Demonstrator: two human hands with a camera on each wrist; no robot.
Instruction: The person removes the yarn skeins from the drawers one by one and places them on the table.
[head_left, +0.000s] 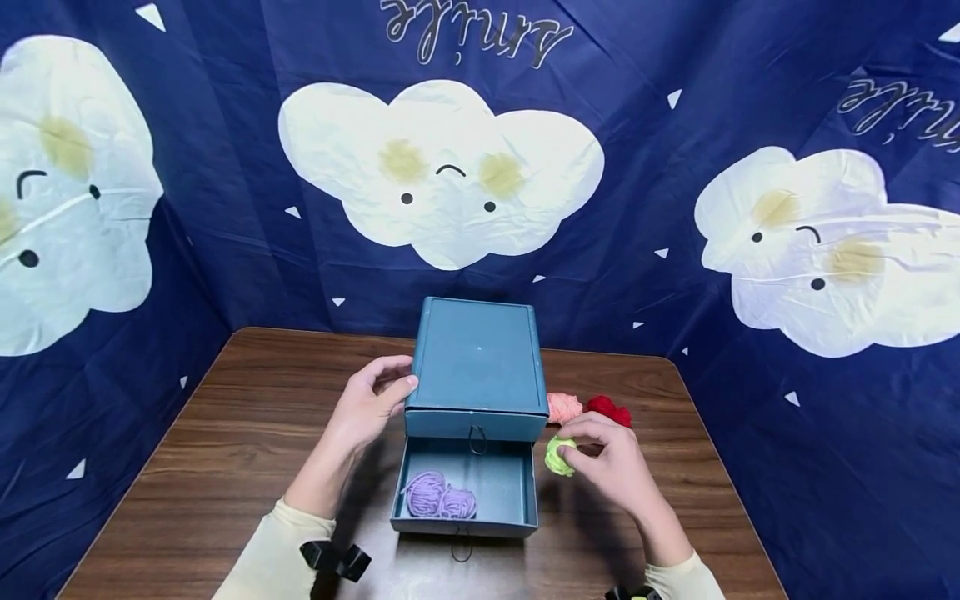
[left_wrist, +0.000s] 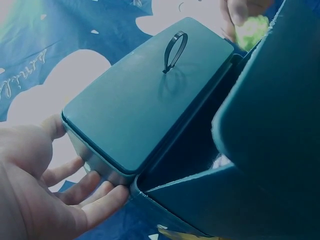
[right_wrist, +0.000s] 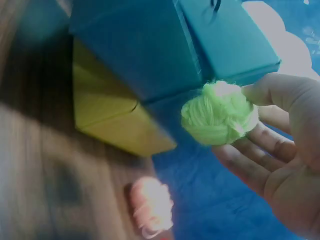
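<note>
While the left hand, fingers loosely spread, touches the side of the blue box, the right hand pinches the green yarn ball beside the open drawer, a probably light, soft bundle best held gently about its middle.

A boxy blue drawer unit stood on the brown wood-grain table, its open blue drawer jutting frontward, a two-lobed lilac yarn skein in its left front. Right of the unit lay a rounded pink yarn ball, then a red yarn bundle; before them, a round lime-green yarn ball.
</note>
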